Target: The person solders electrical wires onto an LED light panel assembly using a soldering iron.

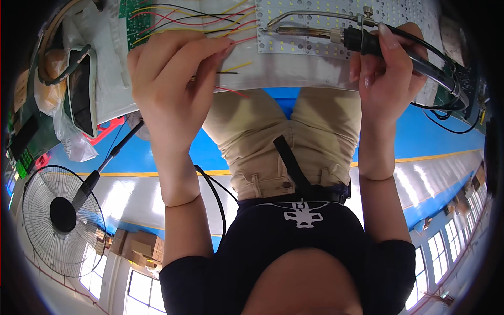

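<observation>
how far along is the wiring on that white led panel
Done: several red, yellow and black wires already run from the green circuit board toward the white LED panel. In hand: the right hand holds the soldering iron with its tip at the panel's left edge, while the left hand pinches wire ends. Left: loose ends by the fingers look unattached.

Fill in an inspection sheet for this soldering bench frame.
Surface: white bench top, mostly covered.
Job's things: white LED panel; soldering iron with its tip on the panel; coloured wires.
Clutter: plastic bags; green circuit board.
Grippers: left hand pinching the wires; right hand gripping the iron.
Cables: black iron cord.
Surroundings: blue floor; standing fan.
</observation>
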A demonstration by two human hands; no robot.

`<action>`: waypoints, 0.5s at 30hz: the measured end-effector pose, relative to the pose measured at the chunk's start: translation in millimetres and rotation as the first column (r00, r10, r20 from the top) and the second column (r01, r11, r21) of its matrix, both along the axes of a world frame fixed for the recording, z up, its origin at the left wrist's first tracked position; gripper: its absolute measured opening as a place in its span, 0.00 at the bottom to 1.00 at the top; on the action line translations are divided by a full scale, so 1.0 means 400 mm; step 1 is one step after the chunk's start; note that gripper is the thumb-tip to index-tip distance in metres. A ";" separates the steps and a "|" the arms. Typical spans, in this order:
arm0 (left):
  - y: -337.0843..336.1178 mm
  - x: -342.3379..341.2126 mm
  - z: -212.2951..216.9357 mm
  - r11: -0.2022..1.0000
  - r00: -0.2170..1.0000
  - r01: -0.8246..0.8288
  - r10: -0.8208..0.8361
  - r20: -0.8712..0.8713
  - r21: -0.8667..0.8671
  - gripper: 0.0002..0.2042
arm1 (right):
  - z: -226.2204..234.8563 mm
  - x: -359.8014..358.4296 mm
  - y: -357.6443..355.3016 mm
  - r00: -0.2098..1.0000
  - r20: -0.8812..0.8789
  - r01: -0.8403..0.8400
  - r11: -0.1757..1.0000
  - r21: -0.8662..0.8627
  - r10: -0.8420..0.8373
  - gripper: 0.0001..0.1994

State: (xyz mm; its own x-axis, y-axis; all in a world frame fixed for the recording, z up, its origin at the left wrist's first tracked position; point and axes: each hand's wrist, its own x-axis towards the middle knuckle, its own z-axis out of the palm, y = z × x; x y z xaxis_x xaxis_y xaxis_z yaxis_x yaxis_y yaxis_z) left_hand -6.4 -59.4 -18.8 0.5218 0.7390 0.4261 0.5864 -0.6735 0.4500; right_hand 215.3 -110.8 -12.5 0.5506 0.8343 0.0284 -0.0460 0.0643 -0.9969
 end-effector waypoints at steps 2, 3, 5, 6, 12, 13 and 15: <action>0.004 -0.001 -0.017 1.000 0.998 -0.027 0.026 0.061 0.013 0.08 | 0.000 0.000 0.000 1.000 0.001 0.001 1.000 -0.001 -0.001 0.10; 0.005 -0.002 -0.020 0.999 0.998 -0.030 0.030 0.062 0.011 0.08 | 0.000 0.000 0.000 1.000 -0.005 -0.012 1.000 -0.002 0.012 0.10; 0.006 -0.004 -0.026 0.999 0.996 -0.017 0.015 0.089 0.028 0.08 | -0.001 0.002 -0.001 1.000 -0.010 -0.026 1.000 -0.004 0.026 0.10; 0.005 -0.003 -0.022 0.999 0.996 -0.019 0.016 0.091 0.026 0.08 | -0.002 0.004 -0.001 0.999 -0.005 -0.046 0.999 0.012 0.046 0.11; 0.002 -0.002 -0.001 1.000 0.999 0.010 -0.011 0.041 0.022 0.10 | -0.002 0.002 0.001 0.998 0.028 -0.055 0.998 0.002 0.055 0.11; 0.003 -0.004 -0.002 1.000 0.999 0.013 -0.014 0.040 0.022 0.10 | -0.003 0.003 0.001 0.998 0.025 -0.064 0.998 0.009 0.064 0.11; 0.003 -0.003 -0.003 1.000 0.999 0.018 -0.019 0.042 0.021 0.10 | -0.002 0.004 0.000 0.998 0.028 -0.060 0.998 0.003 0.060 0.11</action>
